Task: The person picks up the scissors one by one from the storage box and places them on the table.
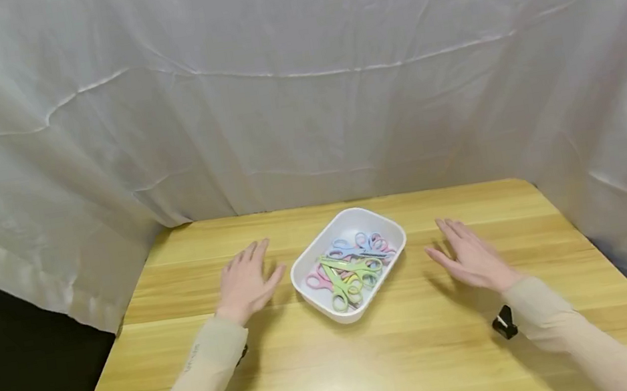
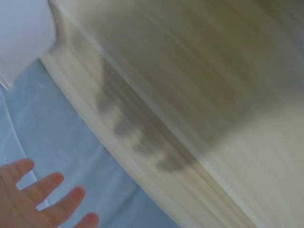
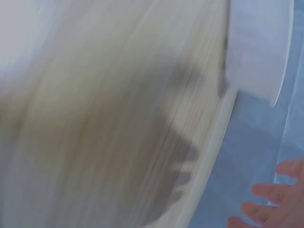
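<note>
A white plastic bin (image 1: 313, 253) stands slantwise on the table between the two hands. In it lies a pile of scissors (image 1: 338, 279) with green, blue, pink and yellow handles, heaped over one another. To the left of the bin hovers my left hand (image 1: 244, 283), fingers extended and thumb toward the bin, holding nothing. My right hand (image 1: 471, 256) is on the other side, apart from the bin, with fingers straight and nothing in them. Both wrist views catch the fingertips, hand shadows on the wood and the outer wall of the bin (image 3: 256, 47).
The wooden table (image 1: 339, 367) has its back edge against a pale hanging curtain (image 1: 303, 123), which also runs along both sides. A dark area (image 1: 18, 375) lies beyond the left table edge. A black wrist device (image 1: 504, 322) sits under the right sleeve.
</note>
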### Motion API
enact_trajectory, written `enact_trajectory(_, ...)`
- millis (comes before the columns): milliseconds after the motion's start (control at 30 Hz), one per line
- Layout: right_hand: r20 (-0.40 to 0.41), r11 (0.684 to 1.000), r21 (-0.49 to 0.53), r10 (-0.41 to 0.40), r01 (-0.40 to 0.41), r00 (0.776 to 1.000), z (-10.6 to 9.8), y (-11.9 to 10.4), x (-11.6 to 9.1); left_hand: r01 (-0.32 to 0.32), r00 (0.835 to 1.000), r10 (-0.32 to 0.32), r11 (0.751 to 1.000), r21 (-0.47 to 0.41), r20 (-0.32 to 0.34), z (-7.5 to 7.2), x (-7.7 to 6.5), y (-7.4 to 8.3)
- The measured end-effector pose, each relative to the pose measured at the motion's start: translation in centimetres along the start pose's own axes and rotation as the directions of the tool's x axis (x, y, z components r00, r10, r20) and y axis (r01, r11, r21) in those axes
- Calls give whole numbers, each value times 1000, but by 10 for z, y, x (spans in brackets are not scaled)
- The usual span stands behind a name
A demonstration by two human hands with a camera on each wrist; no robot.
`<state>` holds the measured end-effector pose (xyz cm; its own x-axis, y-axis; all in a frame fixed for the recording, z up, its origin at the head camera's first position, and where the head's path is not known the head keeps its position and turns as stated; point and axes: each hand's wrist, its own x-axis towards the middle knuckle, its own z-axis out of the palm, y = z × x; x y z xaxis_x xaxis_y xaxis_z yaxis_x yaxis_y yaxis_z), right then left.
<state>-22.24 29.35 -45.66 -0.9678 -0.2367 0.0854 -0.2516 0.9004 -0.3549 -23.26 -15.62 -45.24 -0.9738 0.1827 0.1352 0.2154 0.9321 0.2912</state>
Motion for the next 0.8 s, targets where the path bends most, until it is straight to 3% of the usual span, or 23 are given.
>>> enact_trajectory(133,10,982,188,23,-25,1000,4,-14,2,-33,998,36,998,-61,46,6,11,20)
enact_trajectory(267,49,904,414,96,-107,994,9,-31,5,-32,996,41,994,-105,84,13,18,34)
enact_trajectory(367,114,783,589,166,-201,980,13,-44,9,0,994,15,990,-138,107,18,21,40)
enact_trajectory(500,229,547,775,223,-316,948,19,-64,18,22,996,-6,984,-178,92,20,25,46)
enact_trajectory(600,274,410,840,246,-356,930,25,-76,23,19,999,-9,980,-198,52,22,29,50)
enact_trajectory(700,292,322,870,272,-373,917,31,-85,25,8,999,2,976,-218,47,25,33,56)
enact_trajectory(800,301,271,884,295,-382,907,39,-90,26,19,997,-1,974,-226,81,30,35,63)
